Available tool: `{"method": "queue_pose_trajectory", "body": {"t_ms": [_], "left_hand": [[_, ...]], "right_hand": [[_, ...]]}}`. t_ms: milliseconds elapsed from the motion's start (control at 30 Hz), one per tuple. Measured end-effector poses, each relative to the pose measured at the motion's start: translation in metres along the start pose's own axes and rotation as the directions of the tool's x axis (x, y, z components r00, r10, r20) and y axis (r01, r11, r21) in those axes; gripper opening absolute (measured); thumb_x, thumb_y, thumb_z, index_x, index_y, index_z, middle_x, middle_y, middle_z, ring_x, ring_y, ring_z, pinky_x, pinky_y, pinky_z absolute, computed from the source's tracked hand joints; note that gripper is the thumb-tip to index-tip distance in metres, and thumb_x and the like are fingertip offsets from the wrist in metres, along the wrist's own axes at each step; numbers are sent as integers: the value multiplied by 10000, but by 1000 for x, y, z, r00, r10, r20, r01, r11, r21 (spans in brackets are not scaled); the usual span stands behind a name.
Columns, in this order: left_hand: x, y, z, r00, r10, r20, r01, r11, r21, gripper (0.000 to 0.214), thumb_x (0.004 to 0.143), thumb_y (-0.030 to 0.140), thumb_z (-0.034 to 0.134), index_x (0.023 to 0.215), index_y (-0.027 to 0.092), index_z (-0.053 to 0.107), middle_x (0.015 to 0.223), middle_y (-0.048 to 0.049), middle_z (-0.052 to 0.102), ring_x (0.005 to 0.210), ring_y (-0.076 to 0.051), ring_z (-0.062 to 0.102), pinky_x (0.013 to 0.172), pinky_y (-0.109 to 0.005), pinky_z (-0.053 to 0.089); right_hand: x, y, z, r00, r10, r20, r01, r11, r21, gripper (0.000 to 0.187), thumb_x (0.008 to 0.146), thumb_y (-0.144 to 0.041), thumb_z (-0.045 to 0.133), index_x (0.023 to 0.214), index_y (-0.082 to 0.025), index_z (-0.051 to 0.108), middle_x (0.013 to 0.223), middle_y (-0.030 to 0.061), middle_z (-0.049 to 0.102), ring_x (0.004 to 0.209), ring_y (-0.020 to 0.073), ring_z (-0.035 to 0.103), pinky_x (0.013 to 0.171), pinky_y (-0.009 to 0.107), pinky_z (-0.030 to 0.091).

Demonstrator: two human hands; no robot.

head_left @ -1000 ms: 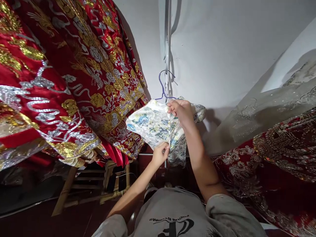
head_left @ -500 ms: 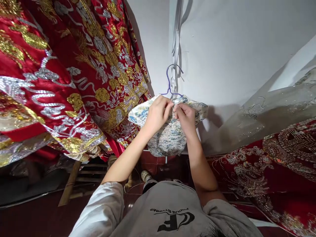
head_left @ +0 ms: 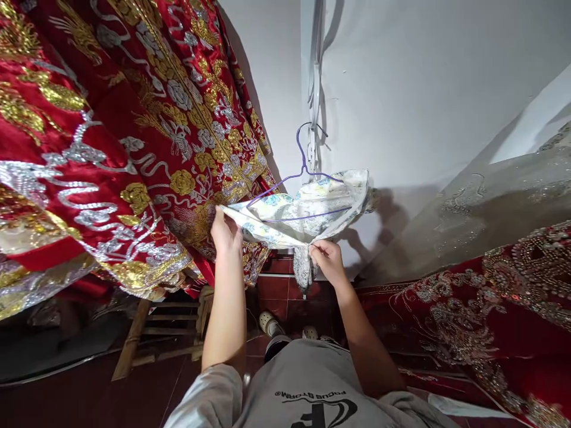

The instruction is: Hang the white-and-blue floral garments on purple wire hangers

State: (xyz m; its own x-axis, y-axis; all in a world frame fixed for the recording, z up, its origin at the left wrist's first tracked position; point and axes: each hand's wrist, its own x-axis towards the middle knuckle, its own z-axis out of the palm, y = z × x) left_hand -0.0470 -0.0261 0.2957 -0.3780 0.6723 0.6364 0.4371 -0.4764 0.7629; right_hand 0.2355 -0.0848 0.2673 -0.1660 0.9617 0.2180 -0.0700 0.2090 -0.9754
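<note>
A white garment with a blue and yellow floral print (head_left: 274, 205) hangs on a purple clothes hanger (head_left: 304, 167), its neck pulled wide so the inside shows. With closed fingers my left hand (head_left: 226, 230) grips the garment's left edge and stretches it outward. My right hand (head_left: 328, 258) pinches the front of the opening and holds it toward me, below the hanger bar. Under the right hand the garment's lower part hangs bunched and narrow. The hanger's hook is up by a white strap (head_left: 314, 101) on the wall.
Red gowns with gold and silver embroidery (head_left: 178, 119) hang close on the left. To the right are a sheer beaded veil (head_left: 450, 208) and a dark red beaded dress (head_left: 459, 303). A wooden rack (head_left: 165, 330) stands low at left on the red tiled floor (head_left: 272, 288).
My left hand has moved left and slightly down, spreading the garment. My right hand has pulled the front edge down toward me, opening the neck and baring the hanger's lower bar.
</note>
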Motion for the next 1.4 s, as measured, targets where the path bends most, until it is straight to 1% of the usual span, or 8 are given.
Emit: {"method": "queue_pose_trajectory", "body": {"t_ms": [67, 200, 267, 467, 667, 1067, 1300, 1400], "left_hand": [[-29, -10, 12, 928, -349, -127, 317, 923, -219, 371, 1105, 220, 240, 989, 144, 584, 760, -36, 635, 744, -115, 661, 793, -273, 590], [-89, 1, 48, 363, -932, 0, 600, 234, -765, 281, 1055, 168, 385, 1037, 133, 664, 850, -52, 724, 831, -119, 711, 813, -211, 571], [-112, 13, 59, 307, -950, 50, 611, 157, -776, 277, 1028, 155, 412, 1051, 108, 684, 865, -76, 744, 818, -147, 717, 801, -246, 576], [-136, 58, 63, 479, -847, 228, 619, 142, -772, 175, 902, 286, 695, 839, 124, 679, 789, -57, 722, 733, -165, 689, 781, -287, 568], [-156, 132, 77, 781, -400, 480, 620, 593, -514, 353, 861, 512, 746, 843, 167, 676, 739, -7, 635, 650, -124, 578, 655, -241, 479], [-125, 138, 53, 841, 56, 538, -22, 997, -70, 211, 999, 348, 570, 1129, 191, 622, 1103, -97, 655, 1070, -227, 608, 961, -344, 468], [-109, 88, 12, 445, -113, 888, 303, 953, -30, 500, 985, 608, 454, 798, 159, 568, 756, -6, 551, 732, -162, 519, 674, -269, 415], [-108, 67, -15, 433, -185, 882, 196, 975, 108, 545, 938, 638, 519, 673, 164, 482, 643, 34, 419, 636, -115, 386, 601, -245, 305]], "right_hand": [[-6, -2, 2, 1000, -14, -10, 14, 997, 76, 277, 827, -277, 583, 571, -220, 493, 505, -47, 461, 496, 109, 414, 538, 268, 332], [-12, -4, -4, 1000, 4, 17, -5, 994, 107, 253, 803, -261, 562, 562, -225, 492, 497, -47, 461, 497, 114, 425, 547, 268, 348], [-14, -1, -15, 994, 67, 82, -71, 996, 52, 248, 799, -256, 544, 559, -224, 491, 497, -42, 471, 503, 119, 437, 552, 268, 353], [-14, 23, -54, 815, 496, 300, -344, 831, -437, 252, 816, -350, 615, 613, -201, 615, 616, 22, 645, 623, 177, 575, 632, 297, 419], [-13, 29, -39, 870, 419, 259, -437, 899, 14, 602, 837, -811, 497, 697, -240, 625, 685, 38, 636, 799, 253, 607, 763, 394, 492], [-14, -33, -23, 797, 321, 511, -506, 817, 277, 288, 615, -364, 866, 763, -213, 671, 724, 7, 646, 789, 205, 621, 725, 315, 481], [-19, -57, -24, 959, 119, 255, -103, 992, -76, 131, 731, -257, 683, 815, -191, 758, 812, 33, 750, 786, 222, 673, 716, 318, 517], [-9, -62, -20, 986, -114, 119, 143, 952, -270, 257, 792, -247, 629, 989, -220, 791, 1046, 50, 784, 1044, 270, 699, 934, 375, 534]]}}
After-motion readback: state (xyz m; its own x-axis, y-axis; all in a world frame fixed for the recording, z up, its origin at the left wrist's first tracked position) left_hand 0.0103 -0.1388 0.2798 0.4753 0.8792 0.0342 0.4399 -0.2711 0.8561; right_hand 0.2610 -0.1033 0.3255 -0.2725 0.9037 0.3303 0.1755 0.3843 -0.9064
